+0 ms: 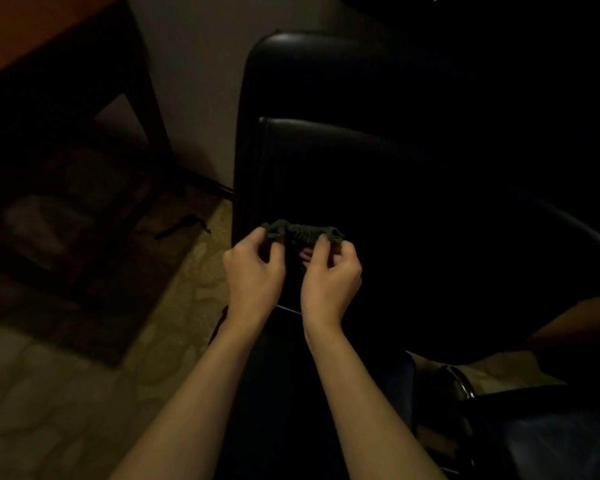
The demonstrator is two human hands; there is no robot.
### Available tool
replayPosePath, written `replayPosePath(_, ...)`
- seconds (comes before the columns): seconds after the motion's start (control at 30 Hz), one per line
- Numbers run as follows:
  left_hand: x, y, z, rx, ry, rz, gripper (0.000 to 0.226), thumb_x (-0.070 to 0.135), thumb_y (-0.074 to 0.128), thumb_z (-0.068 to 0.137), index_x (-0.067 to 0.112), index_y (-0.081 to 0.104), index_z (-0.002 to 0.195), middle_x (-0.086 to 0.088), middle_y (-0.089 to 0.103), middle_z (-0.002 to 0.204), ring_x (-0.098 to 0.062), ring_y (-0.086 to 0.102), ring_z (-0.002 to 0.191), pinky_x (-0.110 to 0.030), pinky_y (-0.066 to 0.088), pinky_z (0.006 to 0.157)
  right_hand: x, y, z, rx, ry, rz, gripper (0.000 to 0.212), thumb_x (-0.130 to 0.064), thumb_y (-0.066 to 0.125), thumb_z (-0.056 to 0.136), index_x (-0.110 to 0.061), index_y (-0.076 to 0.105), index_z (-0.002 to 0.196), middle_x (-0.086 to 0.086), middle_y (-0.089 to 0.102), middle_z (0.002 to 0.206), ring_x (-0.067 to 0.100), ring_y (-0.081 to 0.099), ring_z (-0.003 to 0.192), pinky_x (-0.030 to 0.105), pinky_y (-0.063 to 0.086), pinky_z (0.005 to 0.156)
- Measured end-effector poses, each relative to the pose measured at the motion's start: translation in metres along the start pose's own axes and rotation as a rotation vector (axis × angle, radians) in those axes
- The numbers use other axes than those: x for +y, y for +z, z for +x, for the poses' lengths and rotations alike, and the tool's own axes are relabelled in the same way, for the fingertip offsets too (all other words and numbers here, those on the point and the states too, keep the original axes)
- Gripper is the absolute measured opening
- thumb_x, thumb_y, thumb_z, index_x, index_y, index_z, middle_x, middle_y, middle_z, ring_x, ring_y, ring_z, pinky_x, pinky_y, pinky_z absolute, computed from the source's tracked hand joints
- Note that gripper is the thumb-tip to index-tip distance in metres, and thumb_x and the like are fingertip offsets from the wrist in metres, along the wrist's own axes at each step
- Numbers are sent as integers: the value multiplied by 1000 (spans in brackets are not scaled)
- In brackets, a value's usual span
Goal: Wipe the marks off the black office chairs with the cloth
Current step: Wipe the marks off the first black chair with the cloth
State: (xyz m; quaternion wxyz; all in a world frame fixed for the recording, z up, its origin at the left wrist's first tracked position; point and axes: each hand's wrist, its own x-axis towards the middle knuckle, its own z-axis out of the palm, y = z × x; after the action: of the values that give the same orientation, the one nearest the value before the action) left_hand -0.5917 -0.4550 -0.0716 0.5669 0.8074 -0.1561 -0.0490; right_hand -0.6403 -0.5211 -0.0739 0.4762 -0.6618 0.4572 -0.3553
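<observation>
The chair point(326, 98) looks like black leather or vinyl, smooth with a soft sheen where the light catches its top edges. The cloth point(302, 232) is a dark olive fabric, matt, all bunched and wrinkly, kind of ribbed looking. The table point(49, 36) on the left is wood, reddish brown, with a dull satin finish on its top and dark legs. The floor point(66, 393) is carpet, tan and patterned, matt and a bit fuzzy. The wall point(187, 64) is plain and matt. There's a bit of shiny chrome metal point(463, 386) down at the lower right.
</observation>
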Motion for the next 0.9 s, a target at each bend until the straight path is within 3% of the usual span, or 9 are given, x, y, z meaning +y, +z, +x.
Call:
replayPosePath(0.27,-82,3,-33,11,-112,-58,12,5,55,95,10,63,87,3,59,68,-5,52,55,-18,38,55,65,28,-44,-12,-11,-24,18,-24,54,98,-8,61,92,-2,68,83,1,66,75,18,54,63)
replayPosePath(0.4,-124,7,-44,1,-173,-43,15,0,54,93,11,63,87,5,61,73,-2,57,65,-9,40,60,107,40,-61,-53,65,-70,15,-25,54,98,-12,60,93,-1,68,86,6,67,79,30,58,71)
replayPosePath(0.57,-152,0,-46,-82,-275,-97,14,9,53,98,16,65,95,6,65,82,5,59,75,-16,43,67,121,48,-73,-68,175,-39,12,-20,55,97,-12,62,91,-1,68,82,8,66,76,43,58,78)
replayPosePath(0.7,-126,-14,-30,-14,-227,-250,19,14,52,100,28,63,95,5,67,91,-7,64,87,-26,51,76,76,51,-69,-32,78,42,14,-19,56,97,-16,61,84,-3,67,76,8,65,70,38,58,69)
replayPosePath(0.77,-115,-19,-17,49,-165,-327,15,16,52,99,25,64,100,2,67,97,-13,64,94,-27,52,81,56,54,-66,-44,13,100,14,-19,57,97,-19,59,82,-5,66,76,6,66,70,30,57,65)
replayPosePath(0.9,-121,-12,-16,63,-121,-268,15,17,51,99,18,64,105,-4,67,101,-10,64,94,-15,48,76,58,57,-67,-45,-10,86,15,-20,57,96,-12,59,84,-3,65,74,4,64,67,22,53,59)
